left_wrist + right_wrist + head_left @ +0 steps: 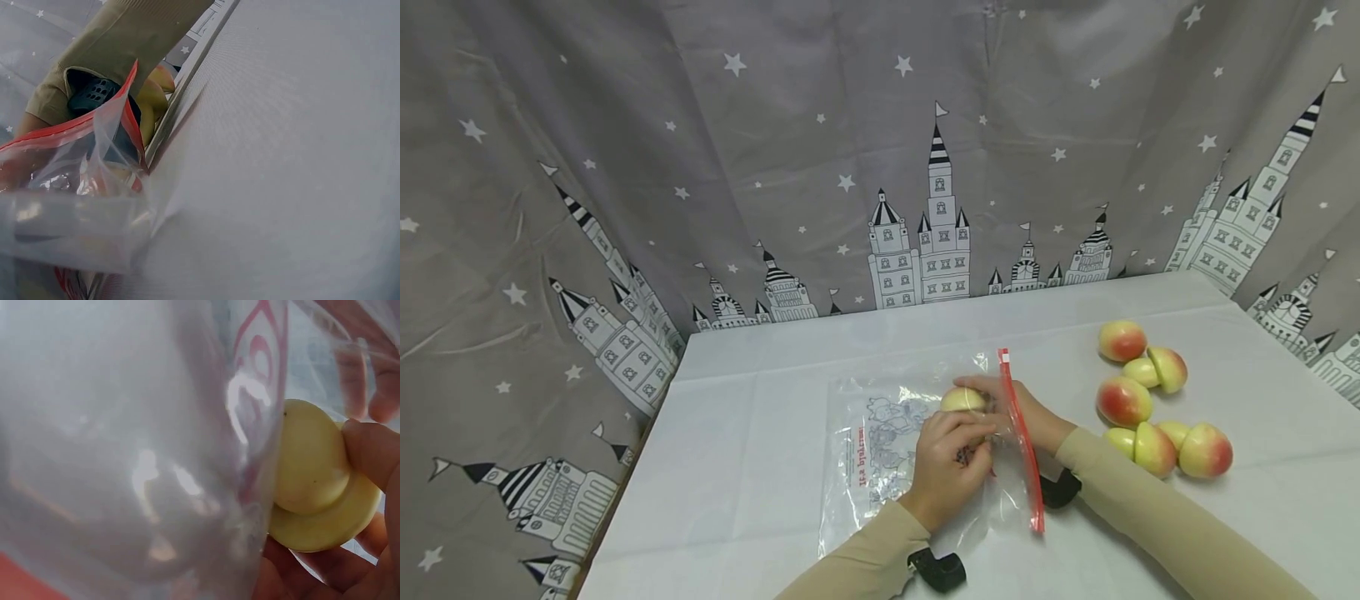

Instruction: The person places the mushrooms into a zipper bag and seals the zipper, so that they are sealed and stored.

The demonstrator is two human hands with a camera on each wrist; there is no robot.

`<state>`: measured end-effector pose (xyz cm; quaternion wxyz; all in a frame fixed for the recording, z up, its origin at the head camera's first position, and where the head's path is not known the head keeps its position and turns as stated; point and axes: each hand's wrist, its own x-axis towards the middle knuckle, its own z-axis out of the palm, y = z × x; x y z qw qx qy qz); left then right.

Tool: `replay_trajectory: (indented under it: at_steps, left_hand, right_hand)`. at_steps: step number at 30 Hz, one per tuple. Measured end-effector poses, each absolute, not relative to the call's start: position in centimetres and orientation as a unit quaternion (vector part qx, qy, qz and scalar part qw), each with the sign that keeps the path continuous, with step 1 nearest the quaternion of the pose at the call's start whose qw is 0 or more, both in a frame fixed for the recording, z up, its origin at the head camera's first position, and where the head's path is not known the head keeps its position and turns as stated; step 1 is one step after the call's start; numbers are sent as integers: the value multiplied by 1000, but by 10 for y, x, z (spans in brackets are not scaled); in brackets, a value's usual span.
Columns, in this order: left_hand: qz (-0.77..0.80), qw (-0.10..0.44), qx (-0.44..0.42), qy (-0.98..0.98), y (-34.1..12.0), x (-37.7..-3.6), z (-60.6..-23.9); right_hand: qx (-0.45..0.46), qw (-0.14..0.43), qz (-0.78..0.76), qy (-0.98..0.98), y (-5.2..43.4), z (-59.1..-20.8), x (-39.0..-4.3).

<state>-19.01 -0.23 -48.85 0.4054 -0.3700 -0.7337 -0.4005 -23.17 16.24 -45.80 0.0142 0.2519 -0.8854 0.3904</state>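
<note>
A peach half [962,399] is being gripped inside the clear bag [880,442] by the right hand [1026,408], while the bag is being pinched by the left hand [947,467]

Even, bright light is seen overhead; shadows are kept soft. Edges are bent in the head view. Wrist views are blurred, with glare on the plastic bag [156,475].

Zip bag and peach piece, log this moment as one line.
right hand: holds yellow peach piece inside zip bag | left hand: holds bag | table: loose peaches
</note>
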Motion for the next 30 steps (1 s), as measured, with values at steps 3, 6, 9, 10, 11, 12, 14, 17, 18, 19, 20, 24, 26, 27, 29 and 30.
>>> replay_trajectory:
  at_steps: [3,6,9,10,11,12,14,17,18,19,20,24,26,27,29,30]
  left_hand:
    - [-400,407,-372,-732,-2,-190,-488]
    - [-399,409,-372,-732,-2,-190,-488]
    - [-398,411,-372,-731,-2,-190,-487]
    - [-398,412,-372,-730,-2,-190,-487]
    - [-398,413,-372,-730,-2,-190,-487]
    - [-398,414,-373,-729,-2,-190,-487]
    - [-399,414,-375,-727,-1,-191,-487]
    - [-400,414,-379,-724,-1,-192,-487]
    - [-401,413,-380,-724,-1,-192,-487]
    - [-401,413,-381,-724,-2,-192,-487]
    - [-402,413,-381,-723,-2,-193,-487]
    - [-401,411,-379,-726,-2,-192,-487]
    - [-401,410,-378,-727,-2,-192,-487]
    - [-401,410,-377,-727,-2,-192,-487]
    - [-401,410,-376,-728,-2,-192,-487]
    - [-400,410,-374,-729,-2,-192,-487]
  right_hand:
    - [253,15,385,-887,160,-458,-233]
    - [251,1,391,-886,159,-458,-233]
    - [245,-16,394,-886,157,-459,-235]
    - [247,-14,391,-887,157,-459,-236]
    - [247,-13,390,-887,156,-459,-236]
    - [247,-12,391,-887,155,-459,-237]
    - [249,-6,387,-888,153,-459,-238]
    - [252,6,375,-892,150,-458,-239]
    - [253,8,373,-893,149,-458,-239]
    - [256,9,367,-894,149,-458,-240]
    - [259,10,363,-895,148,-458,-240]
    - [259,2,364,-895,148,-459,-240]
    - [255,-1,362,-896,148,-460,-241]
    - [253,-2,358,-899,148,-460,-241]
    - [254,-6,353,-900,148,-459,-242]
    - [253,-10,352,-901,149,-458,-242]
